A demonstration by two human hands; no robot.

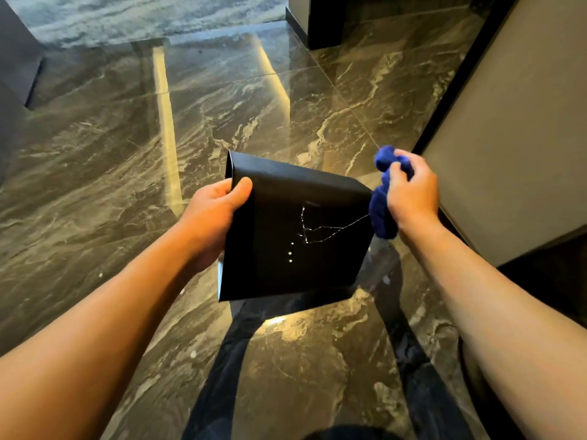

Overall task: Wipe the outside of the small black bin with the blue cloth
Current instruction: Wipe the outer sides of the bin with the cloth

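Left hand (212,214) gripped the black bin (295,230) by its left edge, held tilted above the marble floor (127,138). Right hand (413,193) was closed around the bunched blue cloth (381,214), cloth touching the bin's right edge.

Count, head view, single moment.

Hands: 2. Left hand (213,207), right hand (413,193). Bare forearms: 2, one behind each hand.

Bins: 1, the small black bin (295,230).

Cloths: 1, the blue cloth (382,214); it shows as two bunches, one above the right hand's fingers and one below, same piece.

Pale droplet-like spots on the bin's facing side: 3, in a short line (290,253). Thin pale streak marks on the same side: 1 branching cluster (317,228); separate strokes cannot be counted reliably.

Bright light strips reflected on the marble floor (111,138): 2.

Trousered legs below the bin: 2.
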